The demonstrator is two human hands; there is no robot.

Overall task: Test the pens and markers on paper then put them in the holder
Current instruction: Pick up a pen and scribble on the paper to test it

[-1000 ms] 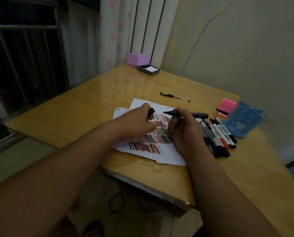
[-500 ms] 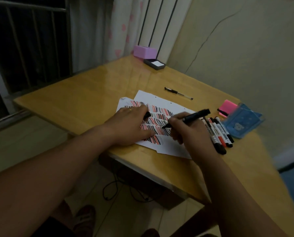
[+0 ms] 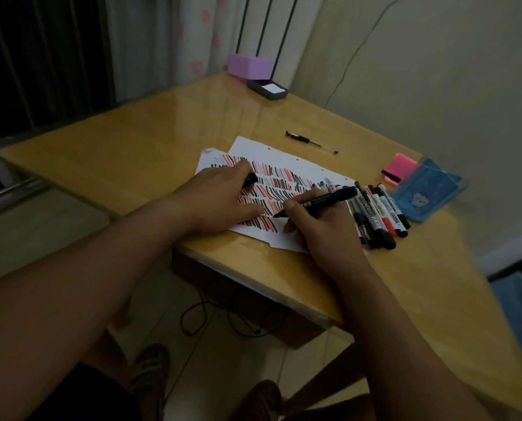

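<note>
White paper covered in black and red strokes lies near the table's front edge. My right hand grips an uncapped black marker, its tip touching the paper. My left hand rests on the paper and holds the marker's black cap in its fingers. Several markers lie side by side to the right of the paper. A blue holder lies flat beyond them. A thin black pen lies alone farther back.
A pink sticky-note pad sits beside the blue holder. At the far corner of the wooden table stand a purple box and a dark tray. Wall on the right, curtain and window bars behind. Cables hang under the table.
My right hand turned the marker from level to writing angle and lowered its tip to the paper. The left hand stayed on the paper with the cap. The camera tilted further down.
</note>
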